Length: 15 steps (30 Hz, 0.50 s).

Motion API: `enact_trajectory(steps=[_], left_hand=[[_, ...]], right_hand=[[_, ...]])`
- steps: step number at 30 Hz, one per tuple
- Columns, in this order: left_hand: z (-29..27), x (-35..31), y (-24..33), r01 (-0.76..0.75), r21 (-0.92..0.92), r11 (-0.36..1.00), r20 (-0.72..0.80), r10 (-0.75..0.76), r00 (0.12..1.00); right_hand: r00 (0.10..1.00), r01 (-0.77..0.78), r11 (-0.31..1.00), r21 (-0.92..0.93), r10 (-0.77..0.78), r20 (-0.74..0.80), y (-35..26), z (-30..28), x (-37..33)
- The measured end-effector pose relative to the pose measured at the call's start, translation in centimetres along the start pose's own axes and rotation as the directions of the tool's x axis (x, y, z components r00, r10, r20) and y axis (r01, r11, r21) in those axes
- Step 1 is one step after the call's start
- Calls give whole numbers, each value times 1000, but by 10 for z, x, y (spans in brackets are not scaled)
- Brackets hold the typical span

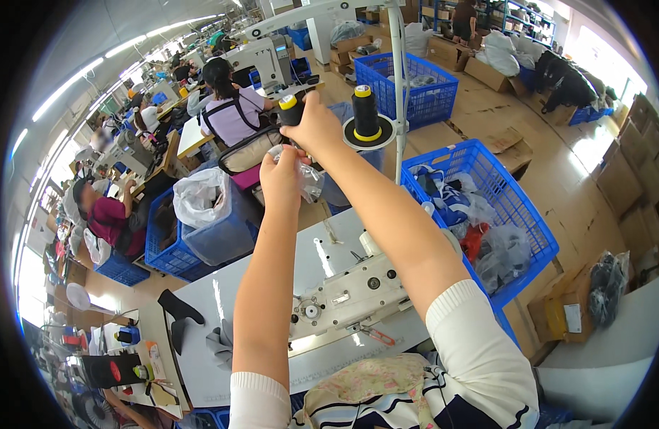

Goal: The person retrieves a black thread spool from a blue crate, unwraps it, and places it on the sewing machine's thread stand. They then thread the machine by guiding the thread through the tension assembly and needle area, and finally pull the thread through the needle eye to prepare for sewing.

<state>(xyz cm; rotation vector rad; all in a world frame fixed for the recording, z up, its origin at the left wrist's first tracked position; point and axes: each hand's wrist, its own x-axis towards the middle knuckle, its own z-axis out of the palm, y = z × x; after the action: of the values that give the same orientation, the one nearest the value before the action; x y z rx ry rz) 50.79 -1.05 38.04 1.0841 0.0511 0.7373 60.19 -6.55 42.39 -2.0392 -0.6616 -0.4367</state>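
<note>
In the head view, the right hand (316, 130) has its fingers clamped around a black thread cone (291, 112), left of a standing cone (365, 111), its lower end hidden. The left hand's (281, 177) fingers pinch clear plastic (312, 184), partly covered. The right forearm hides some of the sewing machine (351, 293).

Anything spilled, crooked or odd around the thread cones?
Nothing stands out. One black cone stands upright on its white disc; the right hand holds another cone. Crumpled clear plastic hangs by the left hand.
</note>
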Motion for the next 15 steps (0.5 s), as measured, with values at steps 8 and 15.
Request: enact_trajectory(steps=[8,15], left_hand=[[-4,-8,7,69,69,995,14,-70,997],[8,10,47,-43,162,986,132,21,991]], right_hand=[[995,100,990,-103,-101,-8,24,2,-13],[984,122,754,645,-177,21,6,-34,-4]])
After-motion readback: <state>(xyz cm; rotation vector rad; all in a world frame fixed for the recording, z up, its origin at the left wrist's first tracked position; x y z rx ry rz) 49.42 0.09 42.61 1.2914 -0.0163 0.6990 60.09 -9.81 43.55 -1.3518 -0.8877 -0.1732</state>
